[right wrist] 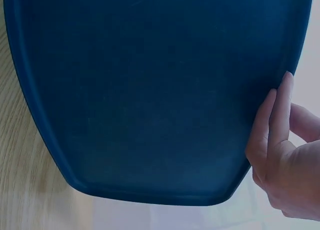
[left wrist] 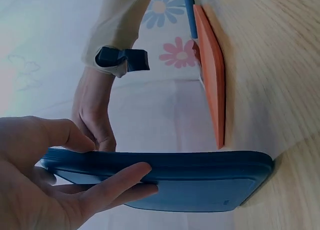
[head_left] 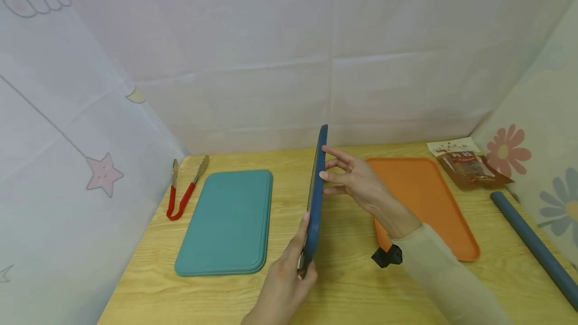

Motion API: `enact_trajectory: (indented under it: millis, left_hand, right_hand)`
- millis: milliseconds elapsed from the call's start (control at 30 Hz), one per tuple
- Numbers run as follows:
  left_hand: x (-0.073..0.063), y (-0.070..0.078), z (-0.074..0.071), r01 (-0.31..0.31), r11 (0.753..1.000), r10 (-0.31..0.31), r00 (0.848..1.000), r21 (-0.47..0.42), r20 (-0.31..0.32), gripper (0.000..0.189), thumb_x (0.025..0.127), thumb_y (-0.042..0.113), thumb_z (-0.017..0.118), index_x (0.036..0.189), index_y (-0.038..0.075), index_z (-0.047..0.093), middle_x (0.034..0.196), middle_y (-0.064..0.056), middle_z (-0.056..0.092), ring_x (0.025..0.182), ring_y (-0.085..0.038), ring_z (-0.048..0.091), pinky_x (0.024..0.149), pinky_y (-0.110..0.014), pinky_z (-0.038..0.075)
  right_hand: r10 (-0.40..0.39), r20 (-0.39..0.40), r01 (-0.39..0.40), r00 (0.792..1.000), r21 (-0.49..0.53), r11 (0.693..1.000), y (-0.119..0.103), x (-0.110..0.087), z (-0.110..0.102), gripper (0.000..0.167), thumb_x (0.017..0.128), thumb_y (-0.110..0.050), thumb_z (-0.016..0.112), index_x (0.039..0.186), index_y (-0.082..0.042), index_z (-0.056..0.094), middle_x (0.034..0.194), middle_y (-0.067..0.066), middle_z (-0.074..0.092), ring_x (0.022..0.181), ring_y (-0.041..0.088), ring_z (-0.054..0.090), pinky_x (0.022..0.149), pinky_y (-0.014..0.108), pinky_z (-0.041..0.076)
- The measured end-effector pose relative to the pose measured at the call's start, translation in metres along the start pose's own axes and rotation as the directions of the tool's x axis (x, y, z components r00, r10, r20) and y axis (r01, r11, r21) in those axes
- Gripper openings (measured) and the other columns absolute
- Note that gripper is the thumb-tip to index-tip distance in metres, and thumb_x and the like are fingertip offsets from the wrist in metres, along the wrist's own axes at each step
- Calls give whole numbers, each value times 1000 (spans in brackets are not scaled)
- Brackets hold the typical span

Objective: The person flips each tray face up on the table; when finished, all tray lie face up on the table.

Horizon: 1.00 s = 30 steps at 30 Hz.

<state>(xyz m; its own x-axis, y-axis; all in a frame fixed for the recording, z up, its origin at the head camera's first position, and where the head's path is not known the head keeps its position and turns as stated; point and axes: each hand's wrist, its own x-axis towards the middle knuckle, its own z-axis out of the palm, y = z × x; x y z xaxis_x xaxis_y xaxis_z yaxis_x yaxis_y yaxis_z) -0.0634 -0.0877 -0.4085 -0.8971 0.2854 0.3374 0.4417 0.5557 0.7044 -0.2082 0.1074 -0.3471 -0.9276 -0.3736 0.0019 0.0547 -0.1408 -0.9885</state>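
A dark blue tray (head_left: 317, 192) stands on edge over the middle of the table, seen nearly edge-on in the head view. My left hand (head_left: 282, 280) grips its near end, thumb on one side and fingers on the other. In the left wrist view that hand (left wrist: 55, 175) holds the tray (left wrist: 200, 172) by its rim, and the tray's lower edge is at the tabletop. My right hand (head_left: 354, 179) touches the far part of the tray with extended, spread fingertips. The right wrist view shows this hand (right wrist: 285, 155) at the rim of the tray's broad face (right wrist: 150, 99).
A teal rectangular tray or board (head_left: 226, 222) lies left, beside red-handled tongs (head_left: 182, 197). Under my right forearm lies an orange tray (head_left: 415, 189). Farther right are a packaged food bag (head_left: 469, 164) and a blue-grey roll (head_left: 533, 242). Printed cloth walls (head_left: 253, 64) enclose the table.
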Motion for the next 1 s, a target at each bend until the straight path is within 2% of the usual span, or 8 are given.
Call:
enact_trajectory:
  millis: [100, 200, 333, 467, 567, 667, 833, 1000]
  left_hand:
    - [1, 3, 1, -45, 997, 49, 997, 55, -58, 94, 81, -6, 68, 156, 21, 18, 125, -17, 59, 67, -9, 61, 51, -14, 46]
    - [3, 6, 0, -55, 995, 62, 993, 82, -95, 90, 83, -1, 69, 156, 22, 20, 114, -11, 62, 75, -14, 68, 55, -14, 50]
    - [7, 9, -3, -52, 997, 58, 990, 54, -127, 85, 85, 0, 68, 154, 25, 25, 119, -10, 61, 92, -20, 69, 63, -18, 54]
    - [11, 11, -6, -71, 997, 77, 981, 40, -179, 83, 83, -4, 69, 151, 24, 32, 125, -10, 61, 93, -20, 69, 65, -15, 53]
    - [10, 10, -8, -79, 996, 86, 971, 41, -225, 79, 83, -6, 69, 150, 19, 35, 126, -14, 60, 90, -23, 70, 63, -12, 51]
    - [8, 6, -11, -69, 997, 77, 958, 39, -275, 74, 83, -7, 68, 148, 14, 38, 127, -19, 59, 89, -27, 70, 61, -10, 50]
    - [4, -2, -19, -4, 1000, 3, 934, -4, -356, 68, 86, -6, 65, 147, 9, 40, 128, -23, 57, 91, -31, 69, 59, -14, 53]
    - [4, -11, -30, 145, 979, -191, 890, -140, -414, 62, 90, -1, 63, 147, 14, 43, 130, -20, 57, 92, -28, 70, 59, -19, 55]
  right_hand:
    - [-17, -11, 17, 1000, -3, 1000, 1, 3, 3, 66, 88, -4, 70, 147, -16, 42, 118, 16, 48, 91, 26, 59, 81, 47, 55]
    - [-28, -17, 29, 999, 5, 1000, 3, 5, 6, 65, 88, -4, 70, 145, -16, 43, 117, 17, 49, 92, 26, 60, 80, 49, 55]
    - [-37, -14, 38, 999, 7, 999, 4, 7, 8, 64, 87, -5, 71, 145, -16, 44, 116, 17, 51, 89, 25, 62, 79, 49, 55]
    - [-35, -3, 35, 999, -12, 999, 8, 9, 8, 67, 91, -13, 69, 149, -18, 36, 117, 21, 54, 89, 29, 65, 76, 54, 54]
    - [28, -1, -28, 1000, -53, 998, 22, 11, 3, 67, 97, -22, 61, 153, -18, 24, 121, 24, 55, 91, 31, 66, 72, 54, 55]
    - [151, 7, -150, 988, -114, 982, 50, 11, -9, 66, 101, -23, 53, 155, -13, 16, 127, 27, 52, 98, 36, 65, 74, 50, 56]
    - [315, 20, -303, 949, -229, 925, 104, 5, -25, 65, 100, -16, 52, 152, 0, 17, 135, 27, 47, 118, 43, 53, 83, 50, 54]
    - [354, 7, -344, 935, -217, 913, 122, -2, -25, 64, 99, -9, 52, 151, 4, 18, 139, 26, 45, 120, 39, 52, 83, 47, 54]
